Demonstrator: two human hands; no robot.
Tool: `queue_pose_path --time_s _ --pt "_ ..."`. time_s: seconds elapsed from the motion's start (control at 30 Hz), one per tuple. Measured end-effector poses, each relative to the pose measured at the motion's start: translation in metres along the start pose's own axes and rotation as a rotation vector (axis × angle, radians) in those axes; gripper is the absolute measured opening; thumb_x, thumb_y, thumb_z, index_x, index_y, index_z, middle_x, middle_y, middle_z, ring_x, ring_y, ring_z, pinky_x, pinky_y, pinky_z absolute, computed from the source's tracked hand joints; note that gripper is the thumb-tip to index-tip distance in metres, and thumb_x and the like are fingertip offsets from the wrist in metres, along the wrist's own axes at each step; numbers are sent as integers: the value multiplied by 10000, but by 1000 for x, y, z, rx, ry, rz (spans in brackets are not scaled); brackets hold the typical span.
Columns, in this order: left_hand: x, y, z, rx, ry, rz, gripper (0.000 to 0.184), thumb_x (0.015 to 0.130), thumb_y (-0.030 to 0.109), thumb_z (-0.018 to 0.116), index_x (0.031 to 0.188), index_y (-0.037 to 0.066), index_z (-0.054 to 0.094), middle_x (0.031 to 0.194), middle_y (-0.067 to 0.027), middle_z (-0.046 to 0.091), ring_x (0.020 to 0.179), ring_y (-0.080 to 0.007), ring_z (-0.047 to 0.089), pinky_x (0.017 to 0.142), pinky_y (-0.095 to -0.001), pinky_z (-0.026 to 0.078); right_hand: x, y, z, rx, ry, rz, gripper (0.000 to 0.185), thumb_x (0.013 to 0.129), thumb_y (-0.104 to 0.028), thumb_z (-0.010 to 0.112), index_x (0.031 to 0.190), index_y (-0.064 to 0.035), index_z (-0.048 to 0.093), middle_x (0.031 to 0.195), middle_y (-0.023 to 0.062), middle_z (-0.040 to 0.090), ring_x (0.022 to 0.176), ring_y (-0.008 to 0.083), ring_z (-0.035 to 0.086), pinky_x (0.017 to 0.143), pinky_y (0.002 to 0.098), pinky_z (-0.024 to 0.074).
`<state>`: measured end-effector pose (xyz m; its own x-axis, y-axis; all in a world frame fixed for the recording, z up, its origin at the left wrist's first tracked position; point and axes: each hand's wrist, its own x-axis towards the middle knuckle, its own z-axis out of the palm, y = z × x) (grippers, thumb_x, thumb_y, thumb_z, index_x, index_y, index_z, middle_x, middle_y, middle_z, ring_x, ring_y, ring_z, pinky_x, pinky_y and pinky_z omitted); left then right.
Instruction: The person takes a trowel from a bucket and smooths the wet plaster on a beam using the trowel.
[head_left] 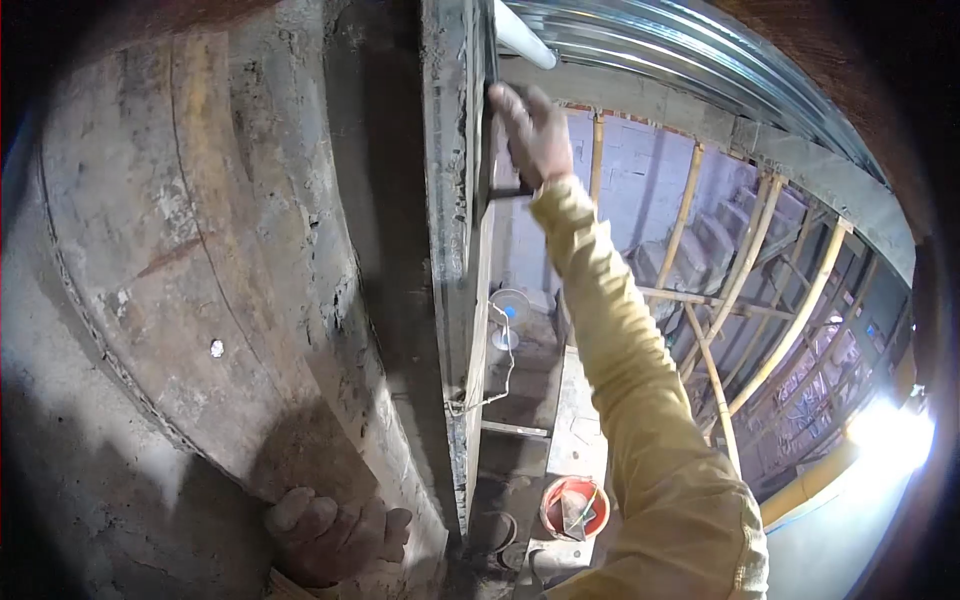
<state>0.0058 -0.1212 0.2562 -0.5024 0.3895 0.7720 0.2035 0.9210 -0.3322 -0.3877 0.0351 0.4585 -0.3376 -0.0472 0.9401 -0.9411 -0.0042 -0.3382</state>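
Observation:
My right hand is raised at upper centre, at the end of a yellow sleeve. Its fingers are closed round a dark flat trowel, seen edge-on against the side of a rough concrete beam. The fingers hide most of the handle. Low on the left, my left hand is by the stained concrete surface, its fingers loosely curled and apart. I see nothing in it; whether it touches the surface is unclear.
A red bucket with grey contents and a tool stands on a plank below. Bamboo props rise at right under corrugated metal sheeting. A bright lamp shines at far right; a pale cord hangs beside the beam.

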Motion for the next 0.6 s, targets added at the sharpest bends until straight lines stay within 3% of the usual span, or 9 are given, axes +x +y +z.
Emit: queue_pose_path --time_s 0.07,0.1,0.23,0.3,0.37,0.4,0.47,0.53,0.6 --pt "2 -2 2 -7 23 4 218 783 244 813 887 152 645 624 28 523 606 -168 494 727 -363 426 38 33 5 3 27 23 552 922 -476 689 1213 -7 685 975 185 754 932 243 725 835 340 540" --pt "2 -2 3 -9 32 7 219 782 243 814 886 152 644 621 28 520 602 -167 491 726 -362 426 36 14 2 -35 -1 221 551 927 -497 659 1186 -13 699 970 197 751 944 304 722 858 368 533" --pt "3 -3 7 -27 86 10 223 779 243 817 881 153 640 610 30 506 589 -164 482 718 -354 422 13 69 4 -283 -70 240 660 916 -626 568 1189 -38 694 1034 256 716 1036 415 676 901 445 509" --pt "4 -5 7 -37 108 17 226 778 243 819 878 153 637 605 30 499 583 -162 478 715 -351 420 -30 80 6 -251 -120 486 707 909 -664 551 1151 -16 697 1041 275 704 1064 422 661 919 448 504" --pt "5 -3 6 -49 131 19 228 776 243 820 875 154 635 599 31 492 576 -160 473 711 -347 419 -89 118 1 -236 -203 503 568 954 -558 615 1062 -5 689 666 41 591 585 155 545 539 361 462" --pt "5 -2 6 -59 140 22 229 775 243 821 874 154 634 597 31 489 573 -159 471 709 -345 418 -130 188 7 -160 -146 458 542 961 -527 622 1073 -1 686 686 53 600 613 154 559 556 357 471" --pt "5 -3 5 -75 153 25 232 774 243 823 871 155 632 591 32 482 567 -157 466 705 -342 416 -181 131 -14 -251 -264 718 465 968 -415 649 1172 3 651 648 19 549 550 160 544 501 352 459" --pt "9 -5 4 -87 207 32 234 772 243 824 868 155 630 586 33 475 560 -155 462 702 -338 414 -194 90 -23 76 -181 848 420 964 -386 662 1182 -27 653 590 -22 467 440 111 438 405 301 366" --pt "14 -6 3 -82 232 47 262 767 256 836 847 154 609 535 44 402 501 -128 418 666 -299 392 -172 35 -25 212 -77 769 393 975 -370 650 1187 -39 651 578 -40 449 419 87 407 383 274 329"
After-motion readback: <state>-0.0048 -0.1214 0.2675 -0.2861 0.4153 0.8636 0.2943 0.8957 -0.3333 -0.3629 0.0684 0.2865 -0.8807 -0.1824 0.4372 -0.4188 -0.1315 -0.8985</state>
